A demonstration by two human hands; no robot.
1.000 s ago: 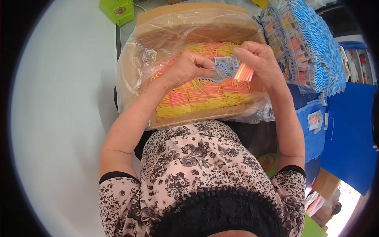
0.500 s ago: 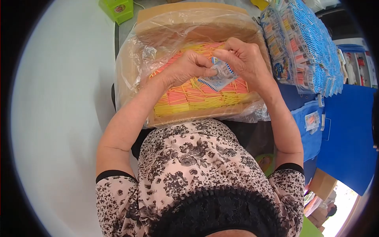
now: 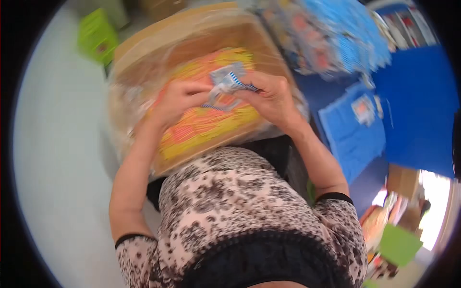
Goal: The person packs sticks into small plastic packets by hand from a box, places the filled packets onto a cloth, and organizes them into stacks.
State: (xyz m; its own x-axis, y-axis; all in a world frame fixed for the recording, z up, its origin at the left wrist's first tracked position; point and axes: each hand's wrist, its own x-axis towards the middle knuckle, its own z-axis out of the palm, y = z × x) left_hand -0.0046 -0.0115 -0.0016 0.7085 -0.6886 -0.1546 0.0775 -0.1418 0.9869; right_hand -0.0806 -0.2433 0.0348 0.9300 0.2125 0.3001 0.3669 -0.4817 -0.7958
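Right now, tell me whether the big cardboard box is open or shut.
Open: pink and yellow sticks show inside the cardboard box, beneath the left hand and right hand.

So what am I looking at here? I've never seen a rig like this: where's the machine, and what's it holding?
There is no machine: these are a person's bare hands, seen from a camera worn on the head, looking down. In front is a plastic-lined box of thin pink and yellow sticks. Above it, the right hand grips a blue-edged bag; the left hand is at its other side, its grip blurred. To the right are a packet pile and a blue cloth.
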